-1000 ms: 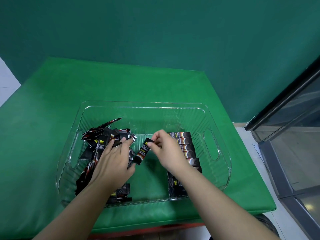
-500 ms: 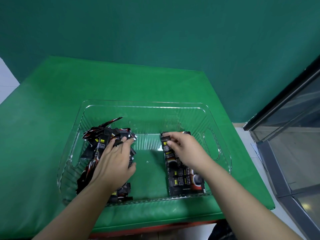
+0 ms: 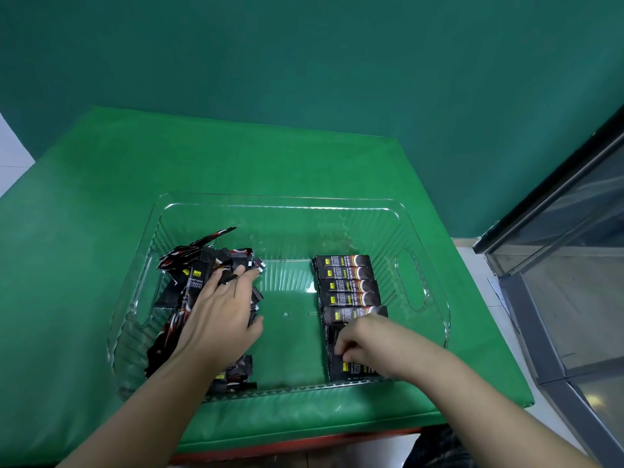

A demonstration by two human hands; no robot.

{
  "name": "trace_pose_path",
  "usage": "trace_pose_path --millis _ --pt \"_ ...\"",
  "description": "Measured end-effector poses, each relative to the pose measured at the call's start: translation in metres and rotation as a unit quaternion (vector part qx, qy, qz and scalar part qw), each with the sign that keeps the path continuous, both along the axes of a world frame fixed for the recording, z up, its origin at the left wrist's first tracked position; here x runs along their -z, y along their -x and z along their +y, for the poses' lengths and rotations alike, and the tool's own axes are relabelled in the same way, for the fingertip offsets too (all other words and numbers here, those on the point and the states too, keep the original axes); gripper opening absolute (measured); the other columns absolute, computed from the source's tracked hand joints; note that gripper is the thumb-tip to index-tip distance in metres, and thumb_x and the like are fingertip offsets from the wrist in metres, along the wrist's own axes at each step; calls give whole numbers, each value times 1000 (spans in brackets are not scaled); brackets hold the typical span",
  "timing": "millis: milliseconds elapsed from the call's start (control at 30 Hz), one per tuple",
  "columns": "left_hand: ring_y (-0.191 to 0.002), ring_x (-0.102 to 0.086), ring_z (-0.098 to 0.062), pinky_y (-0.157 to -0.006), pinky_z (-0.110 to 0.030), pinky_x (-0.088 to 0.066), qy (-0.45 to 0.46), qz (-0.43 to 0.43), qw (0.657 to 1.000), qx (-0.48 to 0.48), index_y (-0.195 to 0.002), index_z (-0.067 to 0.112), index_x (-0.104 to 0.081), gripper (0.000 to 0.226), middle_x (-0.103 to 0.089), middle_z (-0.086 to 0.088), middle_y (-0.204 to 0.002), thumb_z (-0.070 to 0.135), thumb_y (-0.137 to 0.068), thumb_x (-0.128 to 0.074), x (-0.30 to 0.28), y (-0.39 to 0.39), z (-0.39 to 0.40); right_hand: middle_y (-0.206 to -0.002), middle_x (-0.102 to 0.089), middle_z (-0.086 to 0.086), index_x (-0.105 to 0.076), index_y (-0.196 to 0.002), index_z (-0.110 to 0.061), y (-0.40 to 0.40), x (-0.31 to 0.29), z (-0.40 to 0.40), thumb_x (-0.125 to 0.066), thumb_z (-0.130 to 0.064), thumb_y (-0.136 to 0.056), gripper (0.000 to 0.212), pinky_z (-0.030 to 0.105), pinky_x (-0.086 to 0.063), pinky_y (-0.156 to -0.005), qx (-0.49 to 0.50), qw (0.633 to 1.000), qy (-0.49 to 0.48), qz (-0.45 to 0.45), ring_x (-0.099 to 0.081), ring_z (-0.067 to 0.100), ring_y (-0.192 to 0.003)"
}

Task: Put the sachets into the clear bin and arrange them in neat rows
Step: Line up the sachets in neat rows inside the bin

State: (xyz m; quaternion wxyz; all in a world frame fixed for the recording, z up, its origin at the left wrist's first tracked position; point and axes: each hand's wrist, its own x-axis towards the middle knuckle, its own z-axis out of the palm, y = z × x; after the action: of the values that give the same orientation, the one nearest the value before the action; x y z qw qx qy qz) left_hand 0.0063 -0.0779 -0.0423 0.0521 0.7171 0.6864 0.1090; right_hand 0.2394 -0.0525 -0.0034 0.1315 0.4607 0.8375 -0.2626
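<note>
My left hand (image 3: pixel 219 312) lies flat on the loose pile (image 3: pixel 202 285) at the bin's (image 3: pixel 280 201) left — pinning it, I judge. My right hand (image 3: pixel 361 342) pinches a sachet (image 3: pixel 337 361) at the row's (image 3: pixel 347 282) near end, squaring it up.

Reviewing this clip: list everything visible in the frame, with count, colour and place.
clear bin: one, transparent, on the green mat, handle cut-outs at both ends.
loose sachets: a jumbled pile, too many to count, black with red and white, left end of the bin.
sachet row: one neat row, at least five visible, black, right side of the bin.
green mat: one, covering the table.
backdrop: teal, behind the table.
glass cabinet: one, dark-framed, far right.
left hand: fingers spread, resting on the pile.
right hand: grip pinching a sachet at the row's near end.
</note>
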Motion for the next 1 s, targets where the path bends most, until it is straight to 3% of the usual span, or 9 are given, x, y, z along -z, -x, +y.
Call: trace_pose_path --millis 133,300,500,633,767,867,1000 --pt "-133 -40 -9 -115 -27 7 1 -6 1000 -3 -147 13 -22 68 -66 -2 -103 35 -91 -54 1 0 1 -107 -65 -1 -66 -109 -17 -1 0 -1 -62 -17 -88 21 25 -45 -86 -20 998 -61 9 -58 14 -98" --pt "-131 -44 -11 -119 -29 1 5 0 1000 -3 -146 12 -23 68 -66 -3 -106 35 -91 -54 1 0 1 -101 -67 0 -68 -100 -17 -7 6 -4 -62 -14 -87 14 22 -42 -75 -27 998 -59 -11 -60 14 -92" --pt "-134 -41 -11 -115 -27 5 -4 -14 1000 0 -146 12 -26 68 -67 -4 -105 34 -90 -56 3 1 1 -103 -66 -3 -68 -102 -20 -5 3 -7 -60 -17 -89 15 22 -43 -79 -26 997 -64 18 -59 12 -94" --pt "-133 -42 -11 -115 -27 5 -6 -14 1000 -2 -146 12 -26 68 -67 -4 -105 34 -89 -56 4 1 2 -111 -58 -2 -65 -116 -31 7 0 -13 -52 -19 -95 28 27 -44 -86 -51 998 -20 27 -55 15 -101" --pt "-132 -43 -12 -115 -27 5 -8 -9 1000 0 -146 12 -26 68 -67 -6 -108 34 -90 -56 4 1 2 -114 -51 1 -64 -118 -36 12 5 -13 -43 3 -90 53 29 -41 -84 -50 997 36 -47 -52 21 -107" --pt "-130 -45 -11 -114 -27 6 -7 -6 1000 -2 -146 12 -25 68 -66 -6 -111 34 -90 -56 2 0 2 -122 -53 2 -65 -118 -36 11 6 -11 -40 8 -86 60 29 -44 -86 -42 996 43 -62 -53 22 -109" --pt "-131 -45 -12 -114 -27 6 -9 -10 1000 -2 -146 11 -25 68 -67 -4 -105 34 -90 -56 2 0 1 -108 -48 0 -61 -122 -38 9 3 -11 -38 4 -88 59 26 -38 -78 -21 999 36 -26 -50 18 -97"
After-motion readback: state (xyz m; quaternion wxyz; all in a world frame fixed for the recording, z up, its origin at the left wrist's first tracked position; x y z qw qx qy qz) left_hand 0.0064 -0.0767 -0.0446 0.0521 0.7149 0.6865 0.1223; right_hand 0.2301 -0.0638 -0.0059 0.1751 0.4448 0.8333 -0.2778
